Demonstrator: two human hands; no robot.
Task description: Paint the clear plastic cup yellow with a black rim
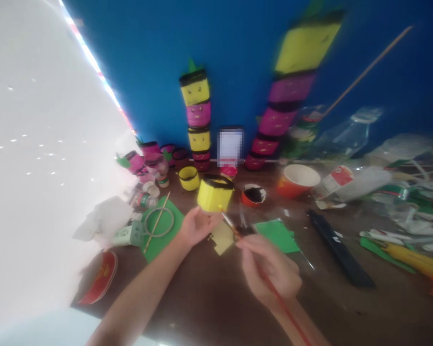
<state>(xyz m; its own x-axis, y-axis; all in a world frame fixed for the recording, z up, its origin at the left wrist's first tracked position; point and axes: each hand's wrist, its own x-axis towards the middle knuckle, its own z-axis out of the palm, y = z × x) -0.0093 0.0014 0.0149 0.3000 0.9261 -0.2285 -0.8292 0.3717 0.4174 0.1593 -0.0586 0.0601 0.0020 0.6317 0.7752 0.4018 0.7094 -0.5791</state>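
The left hand [198, 225] is under the yellow cup [215, 196], with its fingers stretched out beneath the base; whether the thumb presses on the side, I cannot tell. The cup is above the fingers, its black-edged open rim facing up and its short axis close to upright, with a slight tilt. The right hand [272, 269] is curled, pinching a thin red paintbrush [276, 290] between thumb and fingers. The brush's long axis slants: the bristle end points forward and left, to the lower right side of the cup, and the handle runs back and right over the hand. Blur hides whether the bristles touch the cup.

Between the hands, on the table [198, 293], lies a cut piece of tan paper [222, 239]. Green paper [166, 226] lies left of the left hand, with a thin stick [158, 221] and a ring [159, 222] on it. Beyond the left hand stands a smaller yellow ring-shaped piece [189, 178]. Ahead of the right hand are a small red cup with a dark inside [253, 195] and, farther right, a larger orange-and-white paper cup [298, 181]. A second green sheet [277, 235] lies just beyond the right hand, and a long black object [339, 250] lies to its right.
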